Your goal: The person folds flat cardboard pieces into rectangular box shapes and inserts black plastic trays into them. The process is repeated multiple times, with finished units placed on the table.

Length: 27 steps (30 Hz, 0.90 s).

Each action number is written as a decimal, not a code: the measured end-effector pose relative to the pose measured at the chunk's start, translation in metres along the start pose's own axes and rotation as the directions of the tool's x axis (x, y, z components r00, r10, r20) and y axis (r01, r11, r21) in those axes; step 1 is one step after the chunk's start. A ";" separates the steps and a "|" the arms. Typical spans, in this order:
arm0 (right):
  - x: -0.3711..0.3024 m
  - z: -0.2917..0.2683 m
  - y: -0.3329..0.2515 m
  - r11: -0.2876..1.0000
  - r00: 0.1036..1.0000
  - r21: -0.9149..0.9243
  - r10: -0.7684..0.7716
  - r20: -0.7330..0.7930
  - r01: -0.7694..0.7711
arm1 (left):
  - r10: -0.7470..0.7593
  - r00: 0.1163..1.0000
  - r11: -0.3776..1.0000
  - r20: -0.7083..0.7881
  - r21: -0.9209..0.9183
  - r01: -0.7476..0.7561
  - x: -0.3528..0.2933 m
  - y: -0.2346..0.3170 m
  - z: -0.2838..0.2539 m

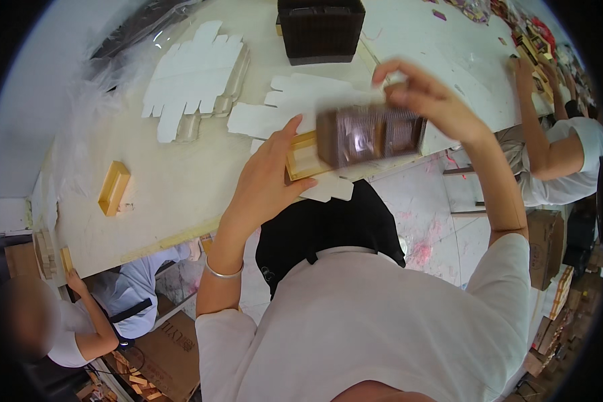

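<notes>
My left hand (268, 171) grips one end of a shallow gold box (305, 155) near the table's front edge, thumb on the near side and fingers on the far side. In my right hand (435, 104) is a dark brown plastic insert tray (365, 137) with clear-looking compartments, pinched at its far right edge. Motion blurs the tray, and it overlaps the right part of the gold box. Whether the two touch cannot be told. Flat white die-cut card blanks (254, 120) lie under and behind my hands.
A stack of dark plastic trays (321, 32) stands at the back. White card blanks (194, 70) are piled far left, near clear plastic film (87, 114). Another gold box (114, 188) rests on the left. Co-workers sit at lower left (80, 321) and right (556, 151).
</notes>
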State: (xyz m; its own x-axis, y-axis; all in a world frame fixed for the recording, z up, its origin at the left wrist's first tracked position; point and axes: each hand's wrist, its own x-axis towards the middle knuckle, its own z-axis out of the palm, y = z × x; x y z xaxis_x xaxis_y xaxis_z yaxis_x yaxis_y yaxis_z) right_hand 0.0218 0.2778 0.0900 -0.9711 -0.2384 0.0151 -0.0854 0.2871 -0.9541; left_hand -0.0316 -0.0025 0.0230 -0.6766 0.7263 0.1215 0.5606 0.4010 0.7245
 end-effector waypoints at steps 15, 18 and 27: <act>0.020 0.054 0.026 0.757 0.980 -0.642 -0.011 -0.201 -0.123 | 0.003 0.993 0.999 0.115 0.049 -0.009 0.011 0.006 0.002; 0.008 0.030 0.024 0.892 0.993 -0.437 -0.109 0.043 0.116 | 0.007 0.993 0.999 0.118 0.043 -0.012 0.008 0.003 -0.001; -0.018 0.030 0.058 0.291 0.764 -0.765 -0.526 0.374 0.575 | 0.071 0.975 0.997 0.211 -0.027 -0.067 0.017 -0.005 -0.007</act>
State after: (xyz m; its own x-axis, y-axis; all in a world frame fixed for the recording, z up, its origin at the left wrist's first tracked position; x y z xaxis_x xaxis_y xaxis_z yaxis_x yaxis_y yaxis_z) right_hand 0.0410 0.2712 0.0256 -0.6132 -0.6799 0.4020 -0.7537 0.6559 -0.0404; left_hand -0.0492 0.0037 0.0265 -0.5192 0.8542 0.0272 0.5917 0.3363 0.7326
